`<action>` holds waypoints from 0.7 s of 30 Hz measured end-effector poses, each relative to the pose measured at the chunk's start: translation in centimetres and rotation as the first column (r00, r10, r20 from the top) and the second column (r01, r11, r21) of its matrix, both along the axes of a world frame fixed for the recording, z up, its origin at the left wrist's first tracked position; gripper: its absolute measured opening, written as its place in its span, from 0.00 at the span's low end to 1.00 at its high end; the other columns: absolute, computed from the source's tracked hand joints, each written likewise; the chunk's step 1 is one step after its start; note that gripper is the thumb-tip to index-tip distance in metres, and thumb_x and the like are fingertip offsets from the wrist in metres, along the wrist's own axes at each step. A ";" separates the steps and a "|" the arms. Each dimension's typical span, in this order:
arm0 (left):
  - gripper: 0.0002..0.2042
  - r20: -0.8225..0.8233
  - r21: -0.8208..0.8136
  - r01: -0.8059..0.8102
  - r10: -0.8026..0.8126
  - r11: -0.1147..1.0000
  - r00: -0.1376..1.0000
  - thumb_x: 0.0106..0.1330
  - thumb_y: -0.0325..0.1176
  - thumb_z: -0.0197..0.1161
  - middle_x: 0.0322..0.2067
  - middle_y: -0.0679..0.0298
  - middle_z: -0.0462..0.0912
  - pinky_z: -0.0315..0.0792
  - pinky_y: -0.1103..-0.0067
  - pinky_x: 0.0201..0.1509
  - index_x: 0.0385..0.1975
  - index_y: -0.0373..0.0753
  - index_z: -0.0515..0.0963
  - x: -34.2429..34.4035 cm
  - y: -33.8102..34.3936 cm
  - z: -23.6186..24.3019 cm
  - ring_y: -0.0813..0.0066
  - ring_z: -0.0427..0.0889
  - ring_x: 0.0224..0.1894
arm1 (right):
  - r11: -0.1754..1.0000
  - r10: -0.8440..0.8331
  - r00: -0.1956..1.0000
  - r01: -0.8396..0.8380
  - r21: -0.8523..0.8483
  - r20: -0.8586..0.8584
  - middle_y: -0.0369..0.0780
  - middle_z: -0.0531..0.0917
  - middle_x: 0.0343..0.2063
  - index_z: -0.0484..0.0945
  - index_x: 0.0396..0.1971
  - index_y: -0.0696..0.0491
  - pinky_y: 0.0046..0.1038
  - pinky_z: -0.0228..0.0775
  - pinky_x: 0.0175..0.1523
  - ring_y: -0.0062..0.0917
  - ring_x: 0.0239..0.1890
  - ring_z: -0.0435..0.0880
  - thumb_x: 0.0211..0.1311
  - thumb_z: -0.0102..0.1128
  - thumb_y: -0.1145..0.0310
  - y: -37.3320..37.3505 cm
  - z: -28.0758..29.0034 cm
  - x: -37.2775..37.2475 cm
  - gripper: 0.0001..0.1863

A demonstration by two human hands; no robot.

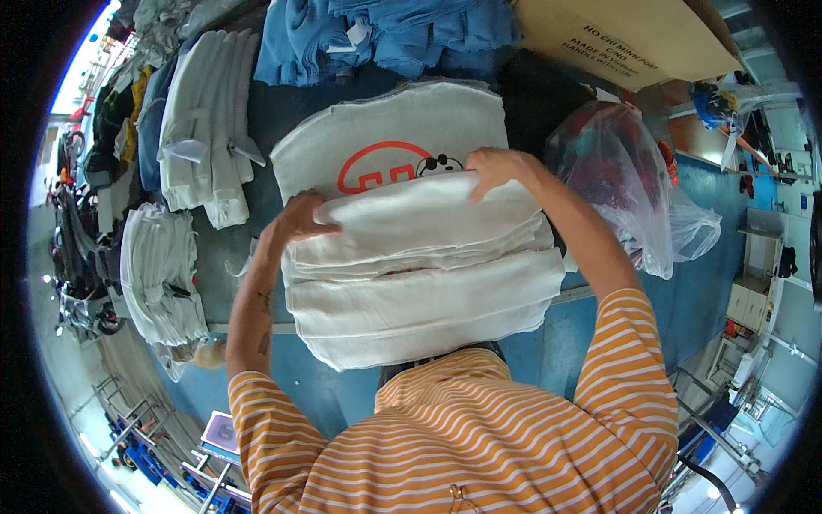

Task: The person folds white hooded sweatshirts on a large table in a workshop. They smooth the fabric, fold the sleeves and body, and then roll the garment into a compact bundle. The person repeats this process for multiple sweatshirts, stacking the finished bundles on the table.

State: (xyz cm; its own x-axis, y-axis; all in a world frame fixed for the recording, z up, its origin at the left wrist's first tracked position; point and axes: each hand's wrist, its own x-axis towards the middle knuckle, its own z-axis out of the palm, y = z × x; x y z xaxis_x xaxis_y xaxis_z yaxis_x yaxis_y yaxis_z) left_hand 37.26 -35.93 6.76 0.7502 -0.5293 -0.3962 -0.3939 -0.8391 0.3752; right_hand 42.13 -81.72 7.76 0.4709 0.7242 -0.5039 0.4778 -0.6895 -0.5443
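Note:
A stack of white fabric panels lies before me, its near part hanging over the table's front edge. Beyond a raised fold, the top panel shows a red outline print and a small black-and-white cartoon figure. My left hand is closed on the left end of this fold, thumb on the near side. At the right end, my right hand grips the same fold between thumb and fingers. Below the fold, several layers show as loose creased edges. What lies beneath them is hidden.
Bundles of white cloth and another white stack lie to the left. Blue garments are piled at the back, beside a cardboard box. A clear plastic bag of dark red material sits at the right.

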 end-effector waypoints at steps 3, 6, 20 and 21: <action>0.34 -0.296 -0.045 -0.182 0.160 0.982 0.942 0.47 0.50 0.78 0.49 0.50 0.83 0.72 0.64 0.60 0.51 0.33 0.79 0.8 1.1 2.2 0.52 0.80 0.53 | 0.996 -0.044 0.998 0.039 0.082 0.054 0.49 0.84 0.43 0.81 0.47 0.59 0.36 0.74 0.53 0.41 0.47 0.83 0.53 0.71 0.57 -2.5 0.3 -0.2 0.26; 0.25 -0.228 -0.064 -0.216 0.196 0.974 0.954 0.49 0.38 0.78 0.44 0.53 0.86 0.76 0.66 0.55 0.47 0.33 0.81 -1.3 0.5 6.7 0.55 0.84 0.46 | 0.994 -0.090 0.996 0.091 0.066 -0.021 0.50 0.84 0.43 0.80 0.49 0.59 0.37 0.73 0.54 0.43 0.48 0.83 0.51 0.71 0.62 -1.5 5.5 -1.2 0.25; 0.19 0.488 -0.157 -0.057 0.128 0.986 0.863 0.61 0.28 0.61 0.62 0.61 0.75 0.54 0.55 0.76 0.54 0.44 0.77 -34.2 2.5 2.9 0.60 0.71 0.67 | 0.934 -0.320 0.600 0.328 0.140 0.733 0.43 0.77 0.59 0.81 0.52 0.51 0.46 0.60 0.69 0.39 0.64 0.71 0.55 0.63 0.74 -0.6 7.8 -38.1 0.22; 0.19 0.424 -0.104 -0.054 0.094 0.993 0.901 0.64 0.36 0.65 0.63 0.59 0.74 0.51 0.52 0.75 0.55 0.43 0.77 -36.0 2.3 1.8 0.57 0.68 0.68 | 0.903 -0.372 0.610 0.412 0.121 0.700 0.44 0.76 0.60 0.80 0.52 0.52 0.47 0.59 0.70 0.40 0.66 0.69 0.54 0.64 0.72 0.5 6.5 -40.9 0.22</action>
State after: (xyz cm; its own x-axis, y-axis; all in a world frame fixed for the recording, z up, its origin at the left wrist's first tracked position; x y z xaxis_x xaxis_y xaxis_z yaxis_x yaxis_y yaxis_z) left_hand 1.21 -33.63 8.54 0.8752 -0.4834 0.0167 -0.4709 -0.8437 0.2578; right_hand 1.27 -81.26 14.22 0.9265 0.3710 0.0623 0.3761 -0.9171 -0.1322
